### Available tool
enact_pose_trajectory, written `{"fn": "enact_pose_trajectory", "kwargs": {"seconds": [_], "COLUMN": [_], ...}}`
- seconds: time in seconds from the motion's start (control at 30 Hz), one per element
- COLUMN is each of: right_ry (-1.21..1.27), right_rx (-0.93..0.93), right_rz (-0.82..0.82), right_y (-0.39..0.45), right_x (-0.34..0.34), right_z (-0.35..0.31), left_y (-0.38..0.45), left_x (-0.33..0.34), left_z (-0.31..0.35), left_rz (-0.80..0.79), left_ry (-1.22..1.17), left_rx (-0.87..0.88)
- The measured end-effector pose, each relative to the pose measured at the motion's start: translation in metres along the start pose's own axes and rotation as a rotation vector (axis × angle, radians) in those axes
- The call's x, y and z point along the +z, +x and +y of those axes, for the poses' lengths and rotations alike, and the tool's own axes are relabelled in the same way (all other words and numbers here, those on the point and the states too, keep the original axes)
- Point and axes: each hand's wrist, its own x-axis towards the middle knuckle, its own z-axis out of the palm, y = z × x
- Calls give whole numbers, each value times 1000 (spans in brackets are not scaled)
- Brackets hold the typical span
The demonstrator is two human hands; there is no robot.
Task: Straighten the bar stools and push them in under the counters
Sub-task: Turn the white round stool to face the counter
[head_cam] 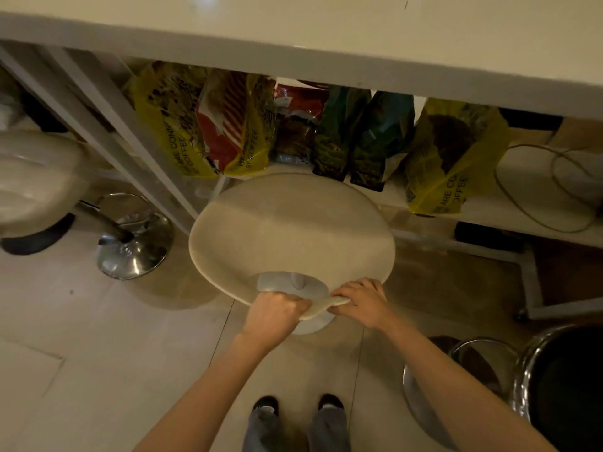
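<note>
A cream bar stool (290, 230) stands in front of me, its seat partly under the white counter (326, 31). My left hand (277, 313) and my right hand (362, 301) both grip the low back rim of the seat nearest me. Its white post and round base show through the cut-out between my hands. A second cream stool (32, 181) with a chrome base (133, 246) is at the left, tilted and blurred. At the lower right stands a dark-seated stool (564, 386) with a chrome rim.
Several coffee bags (235, 125) stand on a white shelf (509, 210) under the counter, right behind the stool. A cable (528, 197) lies on the shelf at the right. A white frame leg on a castor (528, 288) stands right of the stool. Pale tiled floor spreads at the lower left.
</note>
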Motion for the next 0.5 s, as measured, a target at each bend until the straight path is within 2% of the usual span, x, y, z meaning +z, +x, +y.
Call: {"fn": "enact_pose_trajectory", "kwargs": {"seconds": [0.37,0.5], "right_ry": [-5,184], "right_rx": [-2,12], "right_rz": [16,71], "right_y": [-7,-20], "right_x": [8,6], "right_z": [-7,-15], "left_y": [-7,-10], "left_x": [3,-16], "left_z": [-8,-9], "left_rz": [-46,-213], "left_ry": [-25,-117], "left_rx": [-72,-83]}}
